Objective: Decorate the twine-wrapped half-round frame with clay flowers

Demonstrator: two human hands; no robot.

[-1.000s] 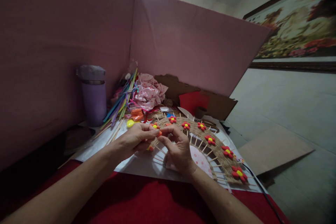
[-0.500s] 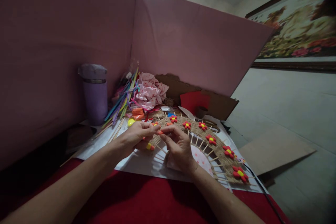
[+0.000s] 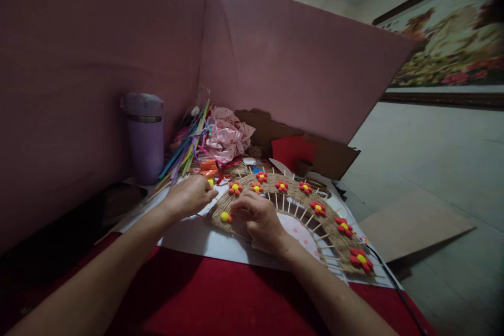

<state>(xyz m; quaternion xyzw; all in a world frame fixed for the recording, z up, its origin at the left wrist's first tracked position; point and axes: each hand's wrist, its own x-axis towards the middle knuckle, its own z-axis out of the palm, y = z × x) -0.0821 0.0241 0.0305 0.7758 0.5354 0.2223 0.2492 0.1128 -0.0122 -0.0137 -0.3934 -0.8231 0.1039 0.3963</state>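
Observation:
A woven twine arch [image 3: 220, 210] with thin sticks poking out of both edges lies on white paper, dotted with red and orange clay flowers [image 3: 318, 208]. At its left end is a yellow clay ball [image 3: 224, 217] with an orange piece at its side. My right hand [image 3: 262, 220] is over the arch beside that ball, fingers bent and closed together; whatever they hold is hidden. Left of the arch, my left hand [image 3: 191, 197] hovers with curled fingers near a yellow lump [image 3: 210, 182]. I cannot make out anything in it.
A purple tumbler [image 3: 145, 139] stands at the left by the pink partition. Behind the arch are colourful pipe cleaners [image 3: 191, 142], crumpled pink cloth [image 3: 228, 136], an orange packet [image 3: 208, 168] and red sheet [image 3: 293, 152]. A black cable [image 3: 388, 273] runs along the right edge.
My hands were together over the arch, pinching a small orange piece. They have parted: the left moved left, the right lower onto the arch's left end. The orange piece is out of sight.

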